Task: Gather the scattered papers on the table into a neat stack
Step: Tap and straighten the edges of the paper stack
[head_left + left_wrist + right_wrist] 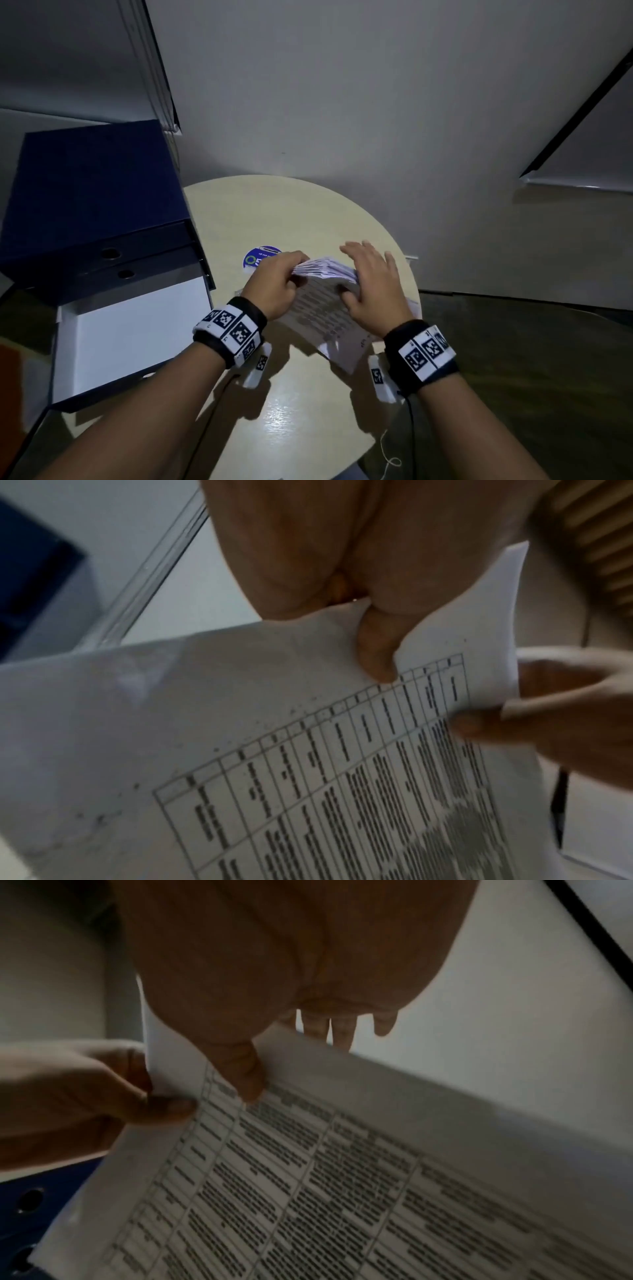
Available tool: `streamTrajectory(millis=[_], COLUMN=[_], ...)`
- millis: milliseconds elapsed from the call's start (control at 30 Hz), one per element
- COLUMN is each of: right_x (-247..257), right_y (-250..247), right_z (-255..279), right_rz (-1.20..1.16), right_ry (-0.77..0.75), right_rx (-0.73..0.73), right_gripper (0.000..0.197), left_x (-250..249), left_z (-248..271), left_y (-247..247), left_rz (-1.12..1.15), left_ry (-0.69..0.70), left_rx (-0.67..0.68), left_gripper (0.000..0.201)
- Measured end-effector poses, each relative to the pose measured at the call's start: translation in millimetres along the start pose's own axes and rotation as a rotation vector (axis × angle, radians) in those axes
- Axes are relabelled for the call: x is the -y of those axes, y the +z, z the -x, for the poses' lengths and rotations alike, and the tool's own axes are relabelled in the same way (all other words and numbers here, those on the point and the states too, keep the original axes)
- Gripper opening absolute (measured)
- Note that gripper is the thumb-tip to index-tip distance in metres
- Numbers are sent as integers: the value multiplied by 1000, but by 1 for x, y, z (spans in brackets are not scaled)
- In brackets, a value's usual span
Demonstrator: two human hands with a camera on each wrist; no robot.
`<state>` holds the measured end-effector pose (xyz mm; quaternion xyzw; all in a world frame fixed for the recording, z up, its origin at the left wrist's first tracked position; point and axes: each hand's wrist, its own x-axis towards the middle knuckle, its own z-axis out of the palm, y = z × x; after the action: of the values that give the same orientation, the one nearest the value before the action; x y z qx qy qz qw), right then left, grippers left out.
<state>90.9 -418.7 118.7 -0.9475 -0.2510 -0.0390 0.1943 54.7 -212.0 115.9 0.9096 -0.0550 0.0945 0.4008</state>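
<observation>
The left hand [308,547] is closest; its fingers [375,653] pinch the upper edge of the papers [322,308]. The right hand [373,284] holds the same bundle, thumb in front and straight fingers behind. The bundle stands tilted near the right edge of the counter [274,212], its top still fanned. I judge this is the squaring step. The next move needs a looser grip and level tapping.

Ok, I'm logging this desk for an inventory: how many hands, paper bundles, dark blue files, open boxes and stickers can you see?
Hands: 2, left hand and right hand
Paper bundle, held in both hands: 1
Dark blue files with finger holes: 2
Open white-lined box: 1
Round blue sticker: 1
Total: 7
</observation>
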Motion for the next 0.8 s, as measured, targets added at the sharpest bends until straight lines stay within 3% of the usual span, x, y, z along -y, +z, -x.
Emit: streamTrajectory(millis=[100,233,300,367,433,533,633,800], right_x=[-1,-12,-18,-20,-14,-5,2,5], right_y=[-9,-23,-30,-31,-26,-11,10,26], right_z=[-6,1,6,8,8,15,31,38], right_rz=[-203,-494,-737,-889,-974,-1043,-1042,-1026], right_ry=[10,89,167,211,266,365,432,413], right_rx=[-15,-141,-162,-185,-237,-326,-287,-256], right_gripper=[24,21,28,31,30,28,38,39], left_x=[-12,4,16,16,11,-4,-3,12], left_z=[-8,-4,-1,4,6,10,19,31], left_y=[-17,-51,-59,-54,-42,-26,-13,-4], left_rz=[-26,-1,251,668,826,788,694,634], left_ry=[58,-84,-209,-305,-319,-259,-203,-285], left_rx=[-15,-37,-66,-99,-158,-244,-268,-272], left_gripper=[20,32,35,40,45,36,41,49])
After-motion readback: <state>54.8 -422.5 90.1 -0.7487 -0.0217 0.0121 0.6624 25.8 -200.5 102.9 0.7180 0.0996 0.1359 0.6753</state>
